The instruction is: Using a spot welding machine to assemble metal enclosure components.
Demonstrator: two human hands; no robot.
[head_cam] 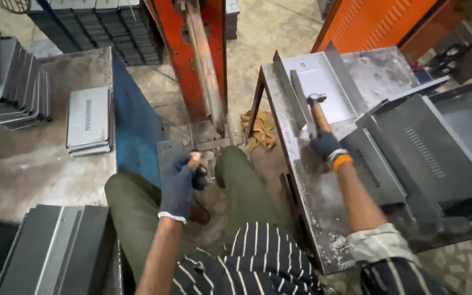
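Note:
My right hand [325, 145], in a dark glove with an orange cuff, grips the wooden handle of a hammer [318, 109]. The steel hammer head rests on a bent grey sheet-metal panel [323, 82] lying on the steel table [367, 71] to my right. My left hand [180, 183], also gloved with fingertips bare, hangs between my knees near a small grey metal plate [169, 155] by the floor. The fingers curl around something small and dark; I cannot tell what it is.
Dark grey metal housings [432, 147] with vent slots are stacked on the right of the table. A left bench [28, 164] carries stacked grey panels [87, 120]. An orange machine column [198, 54] stands ahead, with a yellow rag [260, 130] on the floor beside it.

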